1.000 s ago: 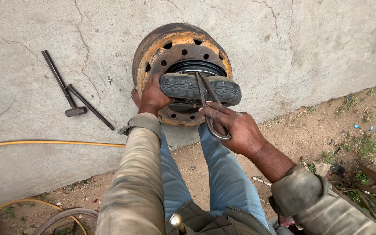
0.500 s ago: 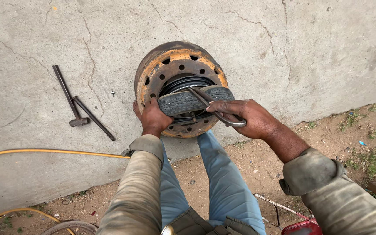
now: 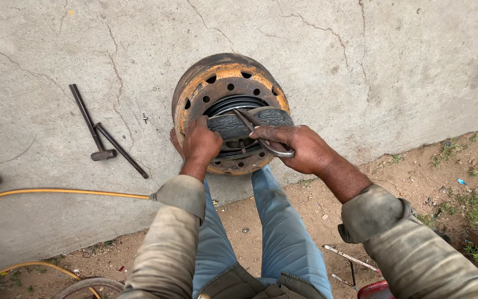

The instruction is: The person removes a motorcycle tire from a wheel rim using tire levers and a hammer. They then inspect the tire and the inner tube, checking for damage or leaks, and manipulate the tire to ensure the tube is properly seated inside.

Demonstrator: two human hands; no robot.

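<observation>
Soft, even daylight fills the view, bright without being harsh, as under an overcast sky; its direction is hard to tell. Shadows are faint and short: a thin dark edge lies under the hammer [image 3: 96, 128] and the rod [image 3: 121, 151] on the concrete slab [image 3: 388, 66], and a deeper shade sits inside the rusty wheel rim [image 3: 195, 83]. The slab shows no glare and keeps its cracks and stains readable. Focus is sharp across the centre, on the left hand [image 3: 201, 145] and right hand [image 3: 300, 148]. The sleeves at the bottom edge look slightly soft, perhaps from closeness to the lens. The wide lens bends and stretches things toward the corners.
</observation>
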